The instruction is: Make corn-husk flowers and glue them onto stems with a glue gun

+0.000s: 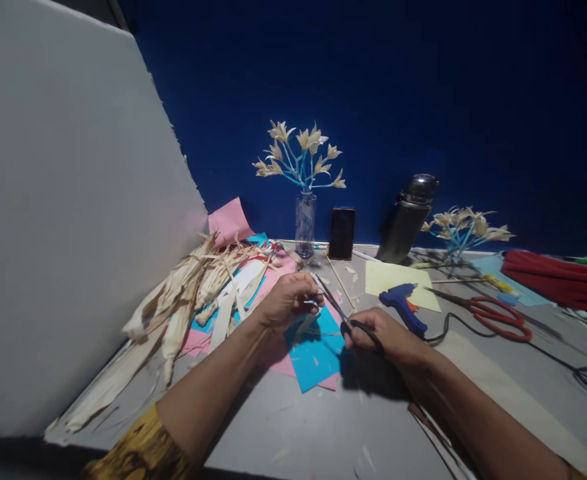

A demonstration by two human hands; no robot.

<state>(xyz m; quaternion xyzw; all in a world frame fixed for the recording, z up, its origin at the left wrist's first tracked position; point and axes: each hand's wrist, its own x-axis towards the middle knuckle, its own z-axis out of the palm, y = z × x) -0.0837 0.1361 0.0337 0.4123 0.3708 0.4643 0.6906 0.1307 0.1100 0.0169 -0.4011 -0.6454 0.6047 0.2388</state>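
Observation:
Black-handled scissors (362, 331) are in my right hand (380, 333), their narrow blades pointing up and left to the fingertips of my left hand (293, 297). My left hand is closed in a pinch around a small pale piece (316, 281), too small to make out well, beside the blade tips. Below both hands lie blue paper (314, 357) and pink paper (284, 360) with small pale scraps on them. Dried husks (176, 313) are piled to the left of my left hand.
A glass vase (305, 223) of pale flowers, a phone (342, 233) and a dark flask (406, 220) stand at the back. On the right are a blue glue gun (404, 308) with its cable, red-handled scissors (500, 319), more flowers (466, 227) and red cloth (558, 280).

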